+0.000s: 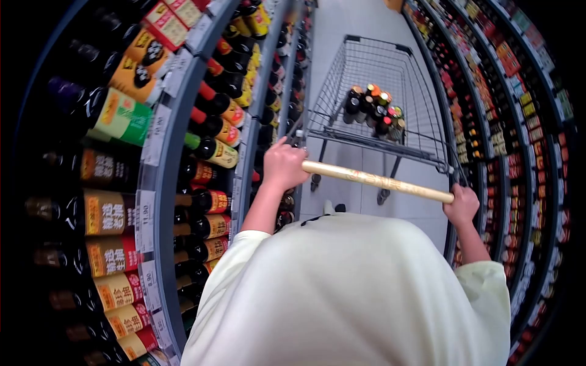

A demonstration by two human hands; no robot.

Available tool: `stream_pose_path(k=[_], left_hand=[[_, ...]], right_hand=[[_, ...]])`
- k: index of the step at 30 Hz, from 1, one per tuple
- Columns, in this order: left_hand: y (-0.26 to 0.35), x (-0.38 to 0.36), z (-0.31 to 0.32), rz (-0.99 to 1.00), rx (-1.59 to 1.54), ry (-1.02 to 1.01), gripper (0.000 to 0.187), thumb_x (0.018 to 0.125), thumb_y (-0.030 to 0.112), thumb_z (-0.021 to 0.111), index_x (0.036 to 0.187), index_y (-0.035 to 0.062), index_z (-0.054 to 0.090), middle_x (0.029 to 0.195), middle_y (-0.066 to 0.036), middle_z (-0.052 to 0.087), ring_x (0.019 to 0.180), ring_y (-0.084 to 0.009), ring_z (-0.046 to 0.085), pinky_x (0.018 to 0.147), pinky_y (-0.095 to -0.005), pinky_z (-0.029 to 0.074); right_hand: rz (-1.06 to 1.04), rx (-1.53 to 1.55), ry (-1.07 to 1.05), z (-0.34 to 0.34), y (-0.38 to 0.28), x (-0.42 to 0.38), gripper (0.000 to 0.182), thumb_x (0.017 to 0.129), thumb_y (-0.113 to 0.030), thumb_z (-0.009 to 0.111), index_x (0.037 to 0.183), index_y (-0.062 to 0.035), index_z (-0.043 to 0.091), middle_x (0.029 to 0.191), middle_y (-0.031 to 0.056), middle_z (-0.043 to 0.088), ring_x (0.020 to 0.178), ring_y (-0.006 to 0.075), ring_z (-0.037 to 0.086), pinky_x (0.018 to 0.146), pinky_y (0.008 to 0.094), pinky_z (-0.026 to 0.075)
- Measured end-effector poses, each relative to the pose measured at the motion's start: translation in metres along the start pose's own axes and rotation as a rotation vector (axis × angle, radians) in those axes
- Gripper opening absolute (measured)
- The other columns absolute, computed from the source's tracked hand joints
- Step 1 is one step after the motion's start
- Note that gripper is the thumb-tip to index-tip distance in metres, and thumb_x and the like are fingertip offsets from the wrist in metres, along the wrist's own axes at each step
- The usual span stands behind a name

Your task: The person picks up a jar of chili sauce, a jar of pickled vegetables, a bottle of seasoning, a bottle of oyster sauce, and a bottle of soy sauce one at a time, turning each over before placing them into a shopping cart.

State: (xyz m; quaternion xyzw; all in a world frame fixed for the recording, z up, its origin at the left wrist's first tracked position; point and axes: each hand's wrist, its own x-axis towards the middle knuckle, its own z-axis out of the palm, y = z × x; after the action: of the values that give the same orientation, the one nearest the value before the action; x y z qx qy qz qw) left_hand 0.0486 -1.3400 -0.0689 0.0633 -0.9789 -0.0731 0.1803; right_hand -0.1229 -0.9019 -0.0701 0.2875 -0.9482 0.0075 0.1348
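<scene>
My left hand [285, 166] is wrapped round the left end of the pale yellow cart handle [375, 180]. At the handle's right end, my right hand [461, 205] is closed on it too. Beyond the handle stands the wire shopping cart [375, 137], its basket stretching away in front of me. Several dark bottles [372, 113] with caps of different colours are grouped upright in the near part of the basket.
Shelves of bottles [210, 128] with price tags [146, 213] rise close on the left. More stocked shelves [488, 110] line the right side. Between them runs a light tiled floor [329, 18], with cart wheels [383, 196] on it.
</scene>
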Motion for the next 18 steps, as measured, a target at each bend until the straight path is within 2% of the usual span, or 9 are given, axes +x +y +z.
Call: stream_pose_path(k=[5,7,12,14,18], left_hand=[[0.0025,0.0008,-0.0019,0.01,0.011,-0.017,0.017,0.057,0.024,0.075,0.071,0.0149,0.069,0.062,-0.003,0.063,0.064,-0.0206,0.063,0.094,-0.0392,0.05],[0.0037,0.0021,-0.0036,-0.011,0.03,-0.011,0.018,0.055,0.021,0.075,0.073,0.0191,0.072,0.059,-0.002,0.061,0.064,-0.0211,0.062,0.095,-0.0383,0.049],[0.002,0.002,-0.0011,-0.011,0.011,0.006,0.018,0.054,0.019,0.074,0.072,0.0179,0.072,0.059,-0.003,0.06,0.063,-0.0217,0.062,0.095,-0.0385,0.049],[0.0028,0.0026,-0.0024,0.007,0.017,0.01,0.017,0.057,0.02,0.073,0.072,0.0139,0.07,0.061,-0.002,0.062,0.063,-0.0205,0.062,0.093,-0.0388,0.05],[0.0035,0.0038,-0.0033,0.006,0.006,0.043,0.016,0.057,0.019,0.073,0.072,0.0138,0.07,0.06,-0.002,0.061,0.062,-0.0205,0.061,0.092,-0.0387,0.051]], right_hand=[[-0.024,0.021,0.016,0.0,-0.0004,0.0018,0.012,0.063,-0.014,0.066,0.067,-0.0115,0.054,0.064,0.0087,0.056,0.065,0.0308,0.057,0.06,0.043,0.044],[-0.029,0.026,0.017,0.0002,-0.0003,0.0014,0.012,0.063,-0.014,0.065,0.066,-0.0115,0.054,0.064,0.0089,0.056,0.064,0.0308,0.057,0.059,0.0429,0.044],[-0.018,0.007,0.015,0.0001,-0.0016,0.0026,0.014,0.063,-0.015,0.066,0.066,-0.012,0.053,0.064,0.0082,0.056,0.066,0.0304,0.057,0.059,0.0422,0.044],[-0.015,-0.005,0.007,0.0004,-0.0015,0.0026,0.014,0.064,-0.015,0.066,0.066,-0.0123,0.053,0.064,0.0077,0.056,0.066,0.0301,0.057,0.06,0.0419,0.044],[-0.015,-0.017,0.003,-0.0012,-0.0023,0.0031,0.014,0.064,-0.015,0.066,0.066,-0.0128,0.053,0.064,0.0067,0.056,0.066,0.0293,0.057,0.06,0.0411,0.044]])
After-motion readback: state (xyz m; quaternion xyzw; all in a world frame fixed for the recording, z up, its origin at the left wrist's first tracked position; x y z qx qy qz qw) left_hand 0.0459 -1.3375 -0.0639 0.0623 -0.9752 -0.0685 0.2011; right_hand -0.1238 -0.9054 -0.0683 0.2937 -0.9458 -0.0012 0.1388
